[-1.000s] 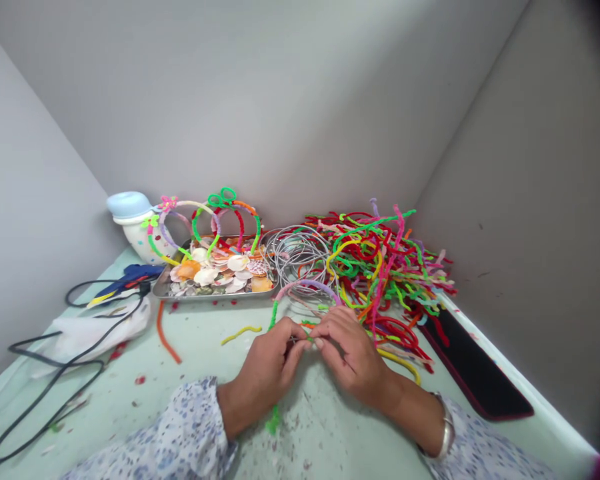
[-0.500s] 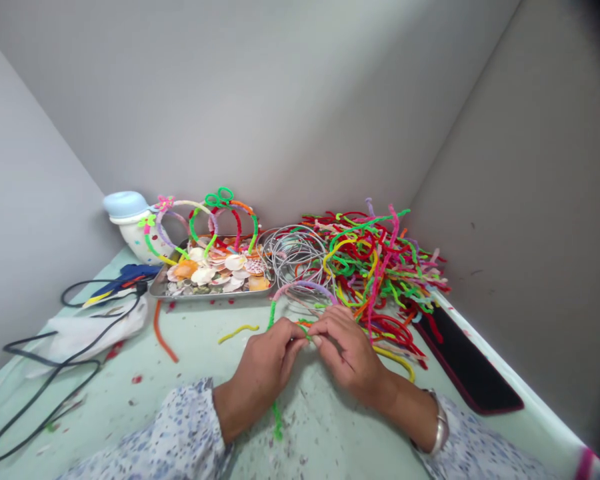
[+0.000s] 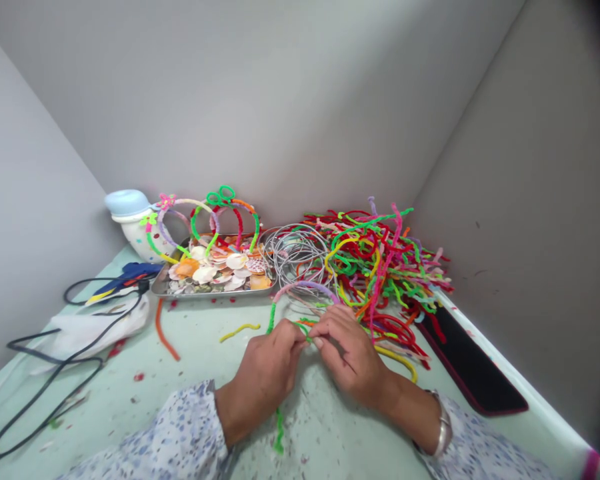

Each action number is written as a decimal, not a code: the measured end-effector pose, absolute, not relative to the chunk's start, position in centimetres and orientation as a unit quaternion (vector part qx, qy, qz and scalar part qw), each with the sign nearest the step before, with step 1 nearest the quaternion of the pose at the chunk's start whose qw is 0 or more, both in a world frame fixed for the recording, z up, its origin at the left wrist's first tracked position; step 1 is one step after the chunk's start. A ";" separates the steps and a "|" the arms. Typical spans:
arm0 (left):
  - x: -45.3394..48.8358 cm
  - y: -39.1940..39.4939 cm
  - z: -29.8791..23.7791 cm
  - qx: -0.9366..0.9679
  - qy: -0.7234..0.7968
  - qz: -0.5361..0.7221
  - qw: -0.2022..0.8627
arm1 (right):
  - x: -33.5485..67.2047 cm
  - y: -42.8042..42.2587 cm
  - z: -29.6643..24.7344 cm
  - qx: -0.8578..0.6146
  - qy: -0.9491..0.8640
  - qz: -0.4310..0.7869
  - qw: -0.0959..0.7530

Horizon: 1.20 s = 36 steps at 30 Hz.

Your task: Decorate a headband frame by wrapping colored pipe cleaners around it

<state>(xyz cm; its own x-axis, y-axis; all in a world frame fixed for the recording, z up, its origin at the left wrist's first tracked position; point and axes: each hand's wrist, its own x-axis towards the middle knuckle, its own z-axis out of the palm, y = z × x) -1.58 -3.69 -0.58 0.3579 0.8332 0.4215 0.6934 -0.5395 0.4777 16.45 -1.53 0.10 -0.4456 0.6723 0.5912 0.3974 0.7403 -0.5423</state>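
Head view. Left hand (image 3: 265, 377) and right hand (image 3: 347, 353) meet fingertip to fingertip low over the table (image 3: 195, 380). Both grips are closed in a fine pinch on the green pipe cleaner (image 3: 279, 433), right where it joins the lilac-wrapped wire hoop (image 3: 305, 287). Its loose tail runs under the left palm toward the sleeve. Pinches sit close together, probably to keep the thin stem from slipping. Pipe cleaner pile (image 3: 380, 267) lies just beyond the right hand, within reach. Bare wire hoops (image 3: 295, 253) and shell tray (image 3: 205, 293) sit behind, glue gun (image 3: 125, 277) far left.
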 end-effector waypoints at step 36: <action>-1.2 -3.8 -0.1 0.745 0.498 0.392 0.207 | 15.5 -0.8 -0.7 -0.368 -0.464 0.656 0.467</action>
